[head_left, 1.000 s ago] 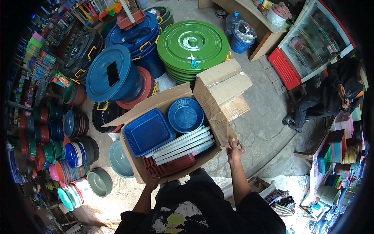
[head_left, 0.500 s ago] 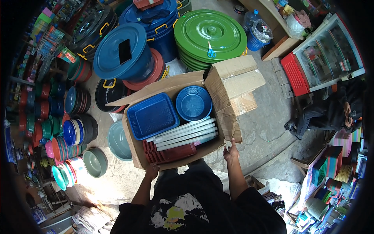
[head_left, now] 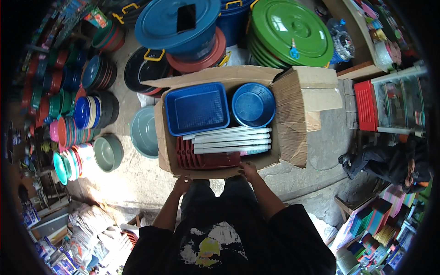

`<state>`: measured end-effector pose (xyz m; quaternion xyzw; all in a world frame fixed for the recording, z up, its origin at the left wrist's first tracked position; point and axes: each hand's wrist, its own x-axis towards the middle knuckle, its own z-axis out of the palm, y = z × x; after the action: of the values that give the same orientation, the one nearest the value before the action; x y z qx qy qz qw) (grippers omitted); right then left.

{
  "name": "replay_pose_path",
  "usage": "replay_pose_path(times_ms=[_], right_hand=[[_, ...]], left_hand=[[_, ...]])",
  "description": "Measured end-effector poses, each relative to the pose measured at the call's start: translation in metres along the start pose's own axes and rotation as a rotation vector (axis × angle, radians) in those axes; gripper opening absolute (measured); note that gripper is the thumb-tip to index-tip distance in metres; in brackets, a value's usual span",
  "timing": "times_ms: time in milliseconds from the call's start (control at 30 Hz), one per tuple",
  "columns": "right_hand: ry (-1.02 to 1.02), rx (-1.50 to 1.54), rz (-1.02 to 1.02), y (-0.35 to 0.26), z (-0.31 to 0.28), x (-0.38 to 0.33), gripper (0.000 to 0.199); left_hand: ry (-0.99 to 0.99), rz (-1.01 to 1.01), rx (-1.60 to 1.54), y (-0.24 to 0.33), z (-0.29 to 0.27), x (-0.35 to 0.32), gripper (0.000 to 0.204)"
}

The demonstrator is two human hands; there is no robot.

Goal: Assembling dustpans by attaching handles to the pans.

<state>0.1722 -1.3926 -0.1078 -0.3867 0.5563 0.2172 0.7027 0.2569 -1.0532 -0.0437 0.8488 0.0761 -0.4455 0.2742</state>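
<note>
Both left hand (head_left: 183,184) and right hand (head_left: 249,171) clasp the open, creased brown cardboard box (head_left: 211,174) at its near rim.

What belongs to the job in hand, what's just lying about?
Job:
open brown cardboard box, at the left hand and right hand
inside: blue rectangular plastic basket, blue round plastic basket, slim white rods, dark-red plastic ware

Lying about:
black rectangular phone
blue-handled scissors
green round plastic lid
</note>
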Motion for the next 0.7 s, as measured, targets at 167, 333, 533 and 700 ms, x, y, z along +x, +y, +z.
replay_pose_path(times_ms=[167, 333, 533, 700], right_hand=[[0.030, -0.296, -0.077, 0.014, 0.030, 0.077, 0.037], [0.243, -1.294, -0.694, 0.016, 0.073, 0.110, 0.044], [0.205, -1.717, -0.858, 0.015, 0.095, 0.141, 0.039], [0.139, -1.791, -0.840, 0.027, 0.092, 0.153, 0.037]], left_hand=[[-0.080, 0.011, -0.051, -0.024, 0.012, 0.052, 0.058], [0.116, 0.202, 0.085, -0.038, 0.039, 0.112, 0.054], [0.200, 0.119, -0.152, -0.030, 0.087, 0.164, 0.063], [0.318, -0.052, -0.130, -0.038, 0.111, 0.181, 0.058]])
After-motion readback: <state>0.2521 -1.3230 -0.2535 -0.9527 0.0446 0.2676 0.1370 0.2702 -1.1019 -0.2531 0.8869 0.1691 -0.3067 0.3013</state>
